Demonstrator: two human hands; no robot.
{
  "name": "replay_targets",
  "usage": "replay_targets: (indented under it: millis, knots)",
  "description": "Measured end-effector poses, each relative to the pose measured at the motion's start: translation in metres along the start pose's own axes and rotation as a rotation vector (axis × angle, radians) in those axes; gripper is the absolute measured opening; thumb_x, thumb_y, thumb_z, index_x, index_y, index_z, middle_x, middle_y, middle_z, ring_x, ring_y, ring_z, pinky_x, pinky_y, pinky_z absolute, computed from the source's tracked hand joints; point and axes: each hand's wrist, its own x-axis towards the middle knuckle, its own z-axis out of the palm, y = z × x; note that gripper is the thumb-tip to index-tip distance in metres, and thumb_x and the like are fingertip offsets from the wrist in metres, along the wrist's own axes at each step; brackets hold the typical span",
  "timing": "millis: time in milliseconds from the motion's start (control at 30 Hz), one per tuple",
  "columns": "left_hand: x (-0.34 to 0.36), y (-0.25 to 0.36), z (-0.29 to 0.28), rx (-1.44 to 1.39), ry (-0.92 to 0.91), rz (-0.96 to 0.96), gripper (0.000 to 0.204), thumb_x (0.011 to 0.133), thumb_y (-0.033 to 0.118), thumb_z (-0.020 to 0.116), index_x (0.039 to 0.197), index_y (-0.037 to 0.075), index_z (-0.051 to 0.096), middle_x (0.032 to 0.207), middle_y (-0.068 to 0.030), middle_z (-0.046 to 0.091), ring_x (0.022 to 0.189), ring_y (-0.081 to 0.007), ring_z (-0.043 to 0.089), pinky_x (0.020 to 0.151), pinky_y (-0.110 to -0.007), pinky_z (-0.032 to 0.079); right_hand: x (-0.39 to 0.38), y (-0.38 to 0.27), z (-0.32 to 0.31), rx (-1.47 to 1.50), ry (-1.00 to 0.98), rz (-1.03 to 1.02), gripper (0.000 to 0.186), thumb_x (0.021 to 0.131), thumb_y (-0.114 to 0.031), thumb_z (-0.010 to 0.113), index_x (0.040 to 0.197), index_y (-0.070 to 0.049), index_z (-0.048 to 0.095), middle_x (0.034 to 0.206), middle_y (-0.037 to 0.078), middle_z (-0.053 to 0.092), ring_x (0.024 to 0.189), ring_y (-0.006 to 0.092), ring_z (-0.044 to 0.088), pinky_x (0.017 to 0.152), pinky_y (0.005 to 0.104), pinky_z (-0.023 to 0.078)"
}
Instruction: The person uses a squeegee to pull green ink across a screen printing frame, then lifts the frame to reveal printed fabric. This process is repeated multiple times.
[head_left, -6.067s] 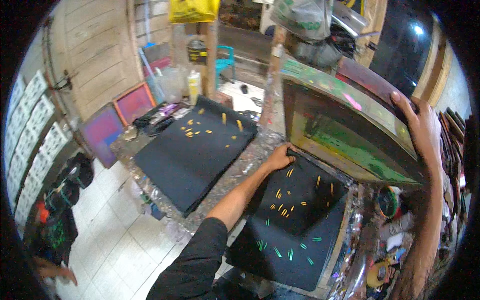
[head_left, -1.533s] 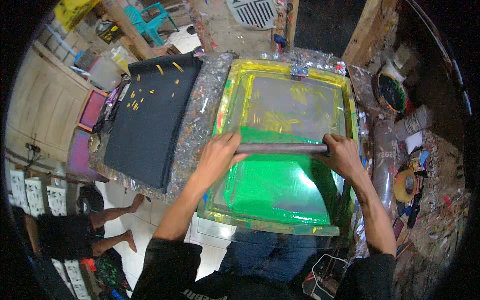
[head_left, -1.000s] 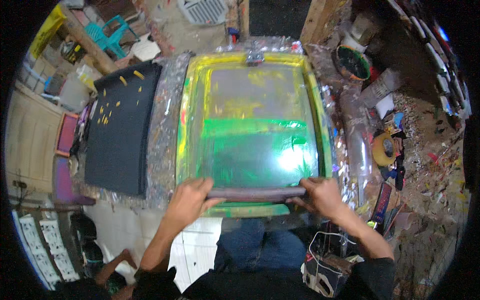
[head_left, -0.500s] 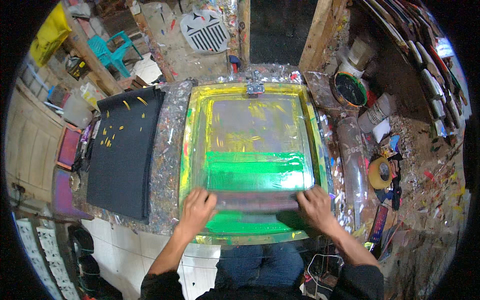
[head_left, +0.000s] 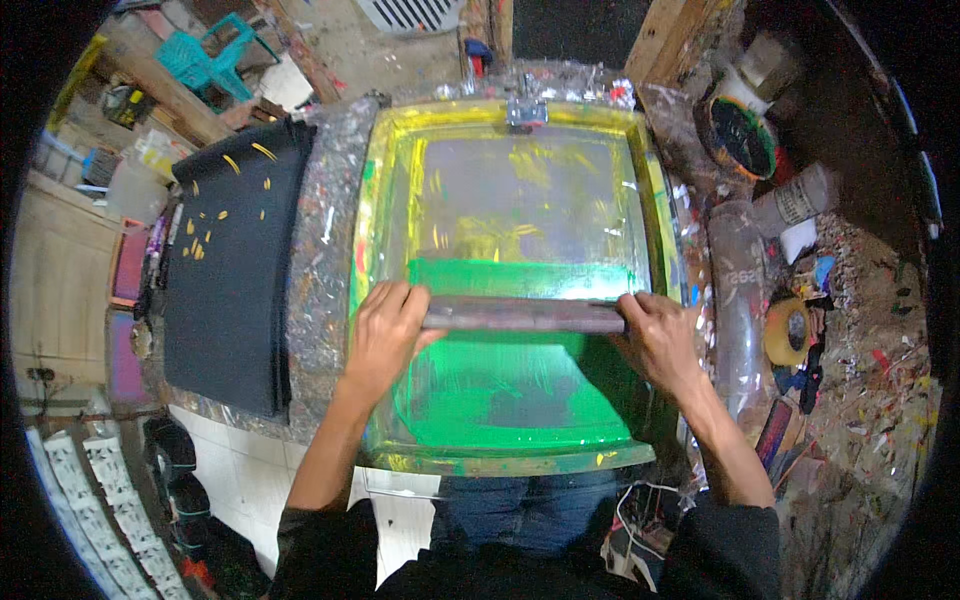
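Squeegee (head_left: 525,314) lies across mid screen frame (head_left: 560,464), over green ink (head_left: 500,400). Left hand (head_left: 390,322) and right hand (head_left: 657,335) grasp opposite ends, fingers curled over. Likely light, stiff; ink could make it slippery, so best held at both ends.

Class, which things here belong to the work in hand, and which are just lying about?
In the job:
long dark bar, gripped at both ends
yellow-stained rectangular frame
glossy green ink
probably the yellow-marked black sheets

Apparently lying about:
turquoise plastic chair
yellowish tape roll
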Motion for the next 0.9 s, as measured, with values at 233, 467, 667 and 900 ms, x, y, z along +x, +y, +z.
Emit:
replay_targets:
  millis: [233, 467, 667, 900]
  knots:
    - [-0.092, 0.046, -0.019, 0.042, -0.05, 0.054, 0.04, 0.062, 0.014, 0.087, 0.085, 0.006, 0.055, 0.089, -0.012, 0.058, 0.086, -0.0326, 0.063, 0.079, -0.044, 0.053, -0.09, -0.054, -0.007, 0.032, -0.067, -0.001, 0.027, 0.073, -0.009, 0.071, 0.097, -0.007, 0.058, 0.087, 0.012, 0.06, 0.082, 0.0322, 0.067, 0.068, 0.0448, 0.052]
    - [-0.166, 0.083, -0.035, -0.208, -0.105, -0.128, 0.059, 0.068, 0.026, 0.092, 0.111, 0.001, 0.06, 0.122, -0.0205, 0.057, 0.119, -0.0398, 0.055, 0.103, -0.051, 0.046, -0.143, -0.097, -0.026, 0.003, -0.066, 0.015, 0.03, 0.079, -0.024, 0.076, 0.101, -0.009, 0.062, 0.091, 0.011, 0.063, 0.085, 0.0309, 0.067, 0.074, 0.0433, 0.054]
    - [-0.222, 0.059, -0.015, -0.192, 0.068, -0.598, 0.13, 0.058, 0.049, 0.099, 0.158, 0.002, 0.03, 0.167, -0.0257, 0.025, 0.156, -0.0481, 0.011, 0.126, -0.065, 0.007, -0.142, -0.133, -0.011, -0.313, 0.13, -0.011, 0.061, 0.085, -0.054, 0.074, 0.123, -0.006, 0.065, 0.114, 0.013, 0.067, 0.111, 0.0299, 0.062, 0.108, 0.0605, 0.038]
    - [-0.211, 0.051, -0.03, -0.38, 0.433, -0.513, 0.146, 0.047, 0.062, 0.097, 0.161, 0.006, 0.024, 0.163, -0.0148, 0.034, 0.147, -0.0373, 0.04, 0.127, -0.058, 0.018, -0.114, -0.178, -0.06, -0.203, 0.543, 0.069, 0.064, 0.082, -0.072, 0.07, 0.09, -0.009, 0.072, 0.091, 0.006, 0.065, 0.086, 0.021, 0.061, 0.095, 0.05, 0.033]
